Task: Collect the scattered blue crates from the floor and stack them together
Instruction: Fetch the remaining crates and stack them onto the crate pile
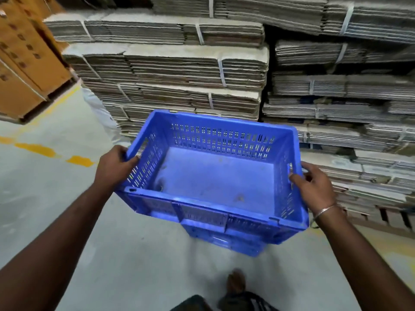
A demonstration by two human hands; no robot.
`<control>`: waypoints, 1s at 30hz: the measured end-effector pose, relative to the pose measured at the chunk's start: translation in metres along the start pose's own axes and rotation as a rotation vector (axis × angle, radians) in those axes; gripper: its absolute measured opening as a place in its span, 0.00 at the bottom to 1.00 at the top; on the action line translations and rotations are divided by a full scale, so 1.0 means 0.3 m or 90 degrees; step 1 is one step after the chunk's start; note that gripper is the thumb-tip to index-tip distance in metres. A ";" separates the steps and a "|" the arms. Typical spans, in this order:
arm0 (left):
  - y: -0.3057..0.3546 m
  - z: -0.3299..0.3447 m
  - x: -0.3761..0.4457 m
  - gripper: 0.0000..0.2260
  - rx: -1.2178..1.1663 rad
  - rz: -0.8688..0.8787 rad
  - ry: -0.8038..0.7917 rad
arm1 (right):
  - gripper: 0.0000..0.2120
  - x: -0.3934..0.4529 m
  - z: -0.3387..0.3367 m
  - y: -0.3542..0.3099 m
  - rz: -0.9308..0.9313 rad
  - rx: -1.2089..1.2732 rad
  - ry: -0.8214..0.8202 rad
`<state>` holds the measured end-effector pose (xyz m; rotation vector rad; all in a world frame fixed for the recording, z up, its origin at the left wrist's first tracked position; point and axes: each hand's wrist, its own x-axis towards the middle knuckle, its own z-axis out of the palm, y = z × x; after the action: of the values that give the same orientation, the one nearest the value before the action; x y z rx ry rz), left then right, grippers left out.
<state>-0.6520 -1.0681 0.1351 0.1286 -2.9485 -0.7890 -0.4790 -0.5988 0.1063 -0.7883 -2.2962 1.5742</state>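
An empty blue crate (215, 176) with slotted walls is held up in front of me, its open top toward the camera. My left hand (115, 166) grips the rim of its left short side. My right hand (314, 187) grips the right short side at the handle slot, thumb over the rim. Under the near edge of this crate, part of a second blue crate (226, 241) shows; whether the two touch is hidden.
Tall stacks of strapped flat cardboard (179, 70) stand close behind the crate and to the right (348, 97). Brown cartons (24, 63) sit at the upper left. Grey floor with yellow markings (36, 149) lies left. My foot (235, 281) is below.
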 end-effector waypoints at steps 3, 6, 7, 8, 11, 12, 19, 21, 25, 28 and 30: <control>0.003 0.027 0.079 0.15 0.006 -0.003 -0.008 | 0.13 0.032 0.042 -0.001 0.011 -0.006 0.000; 0.003 0.053 0.147 0.15 -0.010 0.013 -0.014 | 0.15 0.034 0.082 0.000 0.019 -0.012 0.007; -0.002 0.060 0.173 0.15 -0.016 0.016 -0.019 | 0.16 0.038 0.095 -0.009 0.025 -0.010 0.013; -0.007 0.065 0.199 0.16 -0.022 0.017 -0.031 | 0.17 0.047 0.110 -0.017 0.034 -0.010 0.024; -0.021 0.088 0.287 0.18 -0.026 0.019 -0.069 | 0.18 0.067 0.160 -0.003 0.063 -0.020 0.050; -0.023 0.097 0.307 0.18 -0.030 0.025 -0.078 | 0.17 0.068 0.176 0.007 0.069 -0.025 0.055; -0.036 0.185 0.408 0.13 -0.116 0.052 -0.136 | 0.21 0.091 0.263 -0.001 0.130 -0.054 0.122; -0.061 0.212 0.425 0.15 -0.128 0.058 -0.155 | 0.23 0.091 0.282 0.015 0.147 -0.043 0.134; -0.079 0.229 0.428 0.15 -0.140 0.065 -0.170 | 0.22 0.081 0.316 0.028 0.148 -0.015 0.160; -0.092 0.227 0.412 0.18 -0.142 0.068 -0.176 | 0.22 0.073 0.318 0.040 0.156 -0.011 0.163; -0.103 0.226 0.392 0.18 -0.143 0.051 -0.171 | 0.22 0.069 0.307 0.050 0.150 -0.023 0.148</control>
<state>-0.7739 -1.0735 0.0682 -0.1201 -3.0533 -1.2044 -0.5366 -0.6554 0.0550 -1.2210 -2.1335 1.4452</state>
